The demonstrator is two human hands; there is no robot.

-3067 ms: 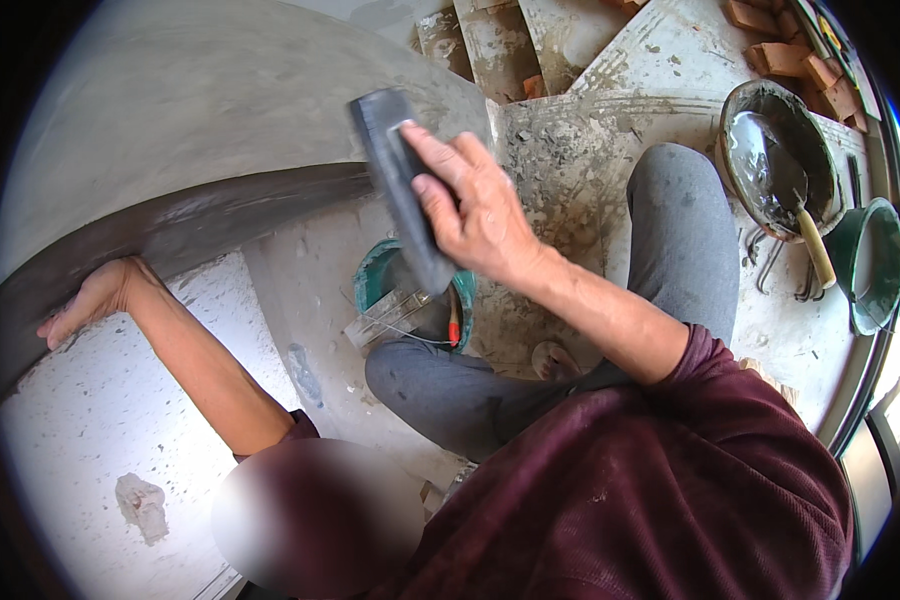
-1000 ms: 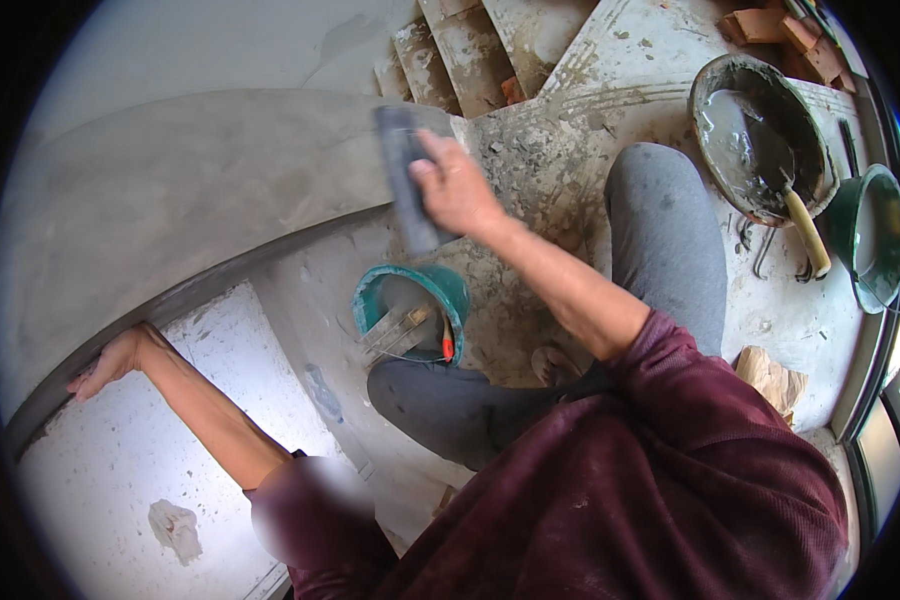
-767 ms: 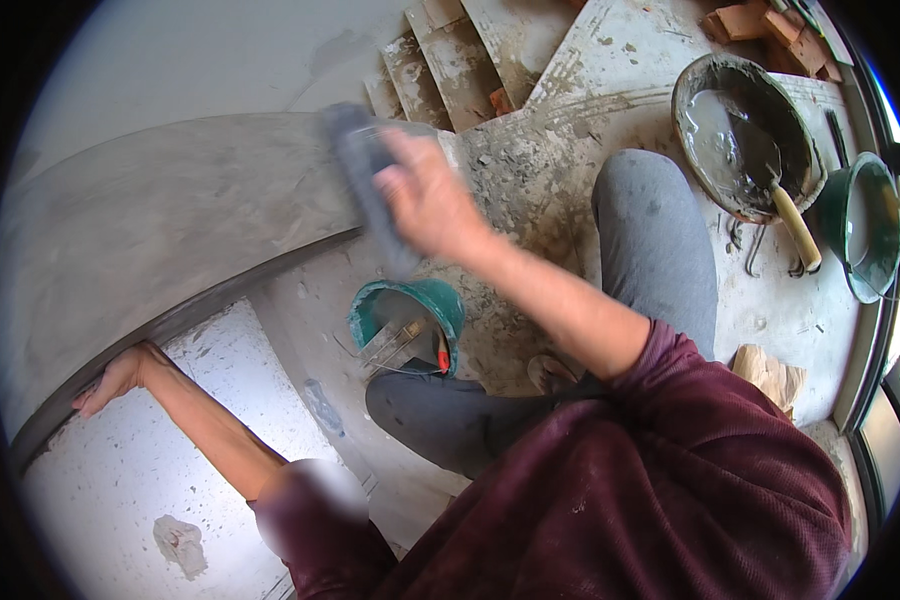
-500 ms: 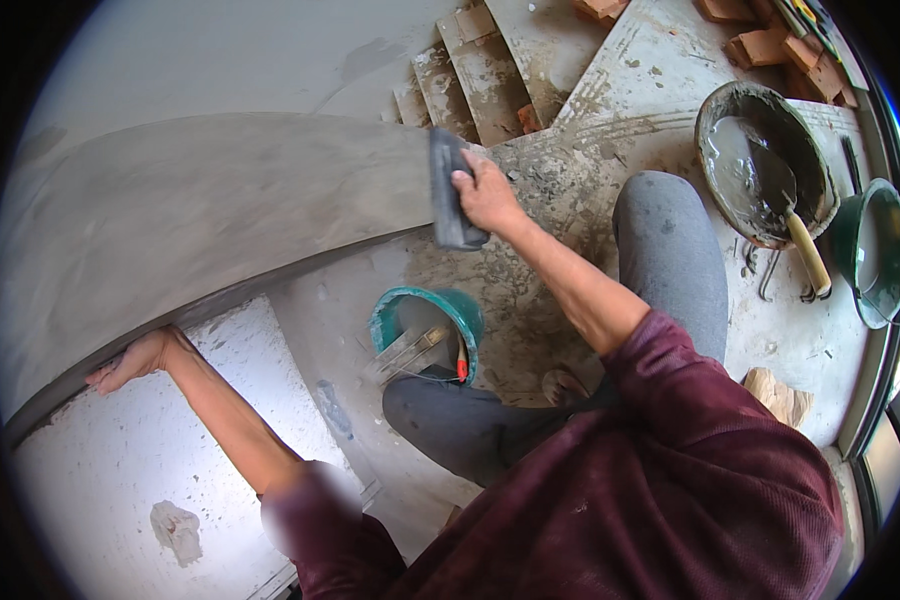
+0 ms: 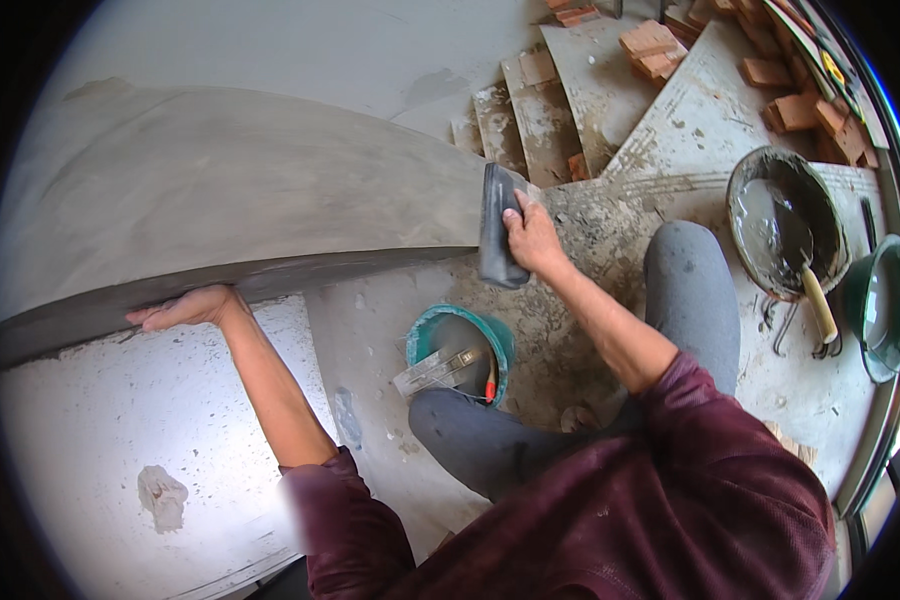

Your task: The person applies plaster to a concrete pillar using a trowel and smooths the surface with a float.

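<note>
My right hand (image 5: 535, 235) grips a dark rectangular plastering float (image 5: 504, 225). The float stands at the right end of a curved band of damp grey plaster (image 5: 240, 175); whether it touches there I cannot tell. My left hand (image 5: 185, 307) lies with fingers stretched out, palm turned up, at the darker underside strip (image 5: 370, 265) below that band. It holds nothing. Under my left forearm is a shiny pale board (image 5: 90, 420) with specks of plaster. Between my arms stands a teal bucket (image 5: 503, 345) with a flat metal-bladed tool (image 5: 438, 370) and a red-tipped handle (image 5: 490, 388) in it.
On the right sits a black basin (image 5: 738, 230) of wet mortar, a trowel with a pale handle (image 5: 820, 308) resting in it. A green bucket (image 5: 888, 360) stands beside it. Mortar-splashed steps (image 5: 570, 85) and orange bricks (image 5: 795, 112) lie at the far right. My bent knees flank the teal bucket.
The view has shifted, so most things sit farther right and lower. My left hand has moved rightward along the underside strip. The float stays in my right hand near the band's right end.
</note>
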